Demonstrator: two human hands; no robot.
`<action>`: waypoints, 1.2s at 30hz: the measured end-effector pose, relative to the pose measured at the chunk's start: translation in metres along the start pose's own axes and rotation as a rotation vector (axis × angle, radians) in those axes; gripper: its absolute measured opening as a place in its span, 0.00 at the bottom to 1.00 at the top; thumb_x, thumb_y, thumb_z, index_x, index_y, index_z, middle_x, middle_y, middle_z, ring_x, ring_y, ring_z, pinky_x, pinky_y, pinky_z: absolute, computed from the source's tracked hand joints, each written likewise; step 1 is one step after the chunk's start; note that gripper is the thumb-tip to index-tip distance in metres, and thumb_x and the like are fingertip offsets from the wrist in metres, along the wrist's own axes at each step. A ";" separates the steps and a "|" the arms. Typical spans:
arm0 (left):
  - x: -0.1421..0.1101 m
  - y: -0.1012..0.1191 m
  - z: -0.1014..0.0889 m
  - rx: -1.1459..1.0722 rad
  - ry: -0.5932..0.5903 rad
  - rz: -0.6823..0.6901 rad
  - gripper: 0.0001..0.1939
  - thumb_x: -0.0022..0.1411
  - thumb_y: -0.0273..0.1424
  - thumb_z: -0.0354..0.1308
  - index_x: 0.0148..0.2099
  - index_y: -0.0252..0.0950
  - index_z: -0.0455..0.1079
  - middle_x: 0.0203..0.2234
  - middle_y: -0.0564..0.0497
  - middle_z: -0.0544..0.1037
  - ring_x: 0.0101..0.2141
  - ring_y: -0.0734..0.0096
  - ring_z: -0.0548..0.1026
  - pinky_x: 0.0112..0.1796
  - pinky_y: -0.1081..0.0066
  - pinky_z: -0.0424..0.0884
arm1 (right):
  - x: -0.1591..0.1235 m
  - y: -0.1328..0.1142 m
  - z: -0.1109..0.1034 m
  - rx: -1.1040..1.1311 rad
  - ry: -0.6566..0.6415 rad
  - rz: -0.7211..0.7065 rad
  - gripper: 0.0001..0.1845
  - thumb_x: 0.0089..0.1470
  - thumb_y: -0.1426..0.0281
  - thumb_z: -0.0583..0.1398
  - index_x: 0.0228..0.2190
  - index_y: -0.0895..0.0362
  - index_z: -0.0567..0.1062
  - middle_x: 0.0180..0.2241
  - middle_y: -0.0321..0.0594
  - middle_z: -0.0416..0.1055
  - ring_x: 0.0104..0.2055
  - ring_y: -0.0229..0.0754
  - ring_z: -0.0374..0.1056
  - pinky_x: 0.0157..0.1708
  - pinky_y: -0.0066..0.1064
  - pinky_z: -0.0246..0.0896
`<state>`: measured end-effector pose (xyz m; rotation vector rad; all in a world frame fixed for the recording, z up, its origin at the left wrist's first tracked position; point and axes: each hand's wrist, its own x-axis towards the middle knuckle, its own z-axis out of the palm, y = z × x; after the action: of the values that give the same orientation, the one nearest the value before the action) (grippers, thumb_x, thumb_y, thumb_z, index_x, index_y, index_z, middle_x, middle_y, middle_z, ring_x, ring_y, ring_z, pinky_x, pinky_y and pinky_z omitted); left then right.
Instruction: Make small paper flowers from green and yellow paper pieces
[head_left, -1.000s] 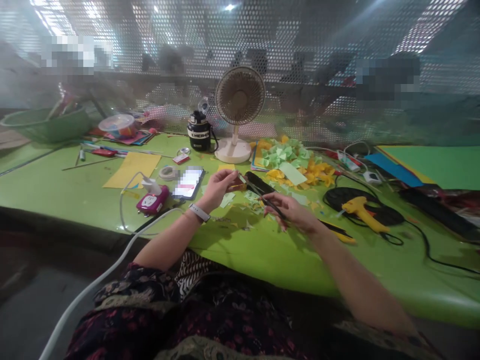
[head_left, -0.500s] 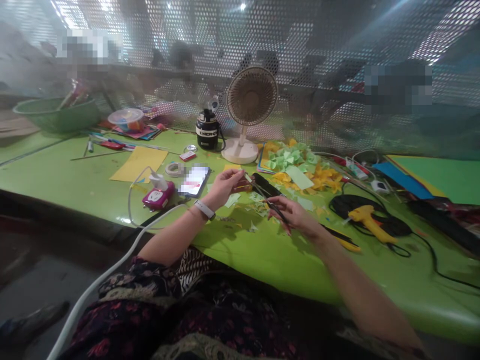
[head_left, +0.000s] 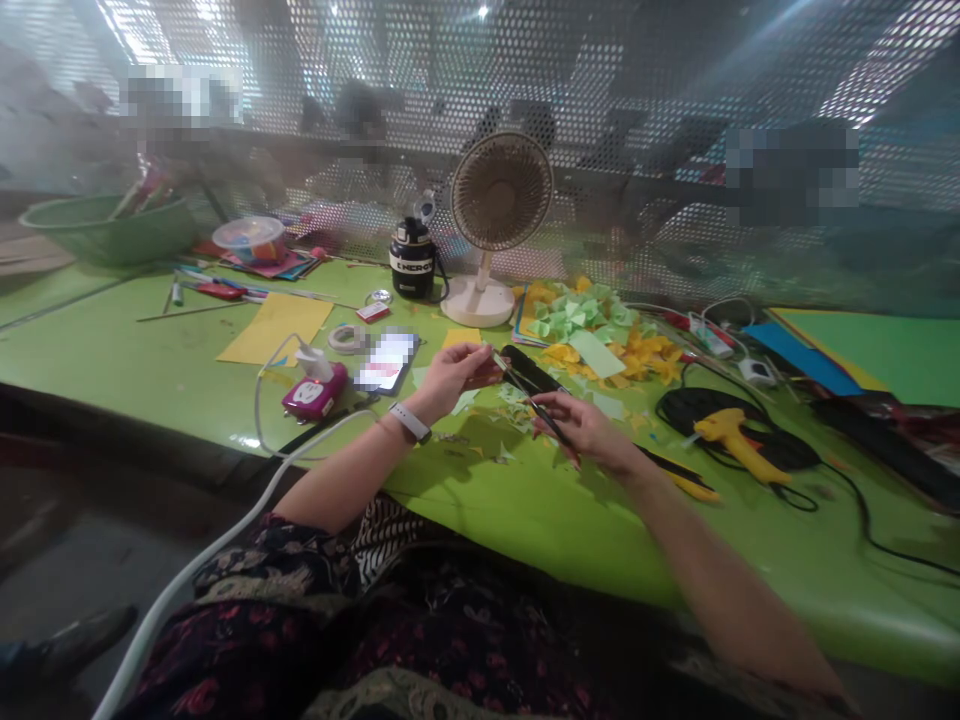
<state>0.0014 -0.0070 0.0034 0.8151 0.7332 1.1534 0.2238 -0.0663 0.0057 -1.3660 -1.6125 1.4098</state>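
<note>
- My left hand (head_left: 459,372) pinches a small pale bit (head_left: 496,357), maybe paper, over the middle of the green table (head_left: 510,510).
- My right hand (head_left: 585,428) curls round the scissors (head_left: 551,420), which point far and left. I can't tell how wide they open.
- I should hold the bit still, make small snips, and keep my left hand back from the sharp ends.
- Scraps (head_left: 517,412) lie just below.

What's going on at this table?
Somebody's right hand is holding a slim dark tool that points at their left hand. The left hand pinches a pale bit, too small to make out. Green and yellow paper pieces lie heaped beyond the hands, and a yellow glue gun lies to the right.
</note>
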 end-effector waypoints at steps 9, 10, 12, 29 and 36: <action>-0.001 -0.002 0.001 0.017 0.021 0.016 0.10 0.59 0.31 0.67 0.34 0.31 0.70 0.27 0.50 0.81 0.29 0.73 0.81 0.42 0.65 0.78 | -0.001 -0.001 0.000 -0.027 -0.031 0.004 0.33 0.46 0.51 0.69 0.48 0.57 0.71 0.32 0.38 0.77 0.12 0.26 0.56 0.09 0.23 0.55; -0.001 -0.002 0.002 0.018 0.026 0.017 0.10 0.60 0.31 0.67 0.34 0.31 0.70 0.27 0.50 0.81 0.29 0.73 0.81 0.42 0.65 0.78 | -0.001 0.000 0.000 -0.033 -0.034 0.002 0.34 0.46 0.51 0.69 0.49 0.57 0.71 0.32 0.38 0.77 0.12 0.26 0.56 0.09 0.23 0.55; -0.002 -0.002 0.003 0.023 0.027 0.023 0.10 0.60 0.30 0.66 0.33 0.31 0.70 0.27 0.50 0.81 0.29 0.73 0.80 0.41 0.66 0.78 | 0.000 0.001 -0.001 -0.042 -0.038 0.003 0.34 0.47 0.51 0.68 0.49 0.57 0.71 0.32 0.38 0.78 0.11 0.26 0.56 0.09 0.24 0.54; 0.000 -0.009 0.000 0.037 -0.009 0.071 0.13 0.56 0.34 0.70 0.34 0.31 0.71 0.28 0.48 0.81 0.31 0.71 0.81 0.41 0.65 0.78 | 0.008 0.017 -0.002 -0.052 -0.004 -0.042 0.29 0.47 0.55 0.69 0.48 0.54 0.74 0.33 0.40 0.78 0.28 0.39 0.72 0.22 0.27 0.65; 0.001 -0.009 -0.001 0.062 -0.024 0.063 0.13 0.56 0.34 0.69 0.34 0.31 0.71 0.29 0.48 0.82 0.31 0.70 0.81 0.40 0.65 0.78 | 0.008 0.019 -0.004 -0.062 0.002 -0.063 0.26 0.48 0.56 0.69 0.47 0.53 0.75 0.35 0.41 0.78 0.29 0.40 0.72 0.24 0.29 0.67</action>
<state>0.0057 -0.0079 -0.0049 0.9083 0.7305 1.1799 0.2313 -0.0592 -0.0125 -1.3390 -1.6958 1.3310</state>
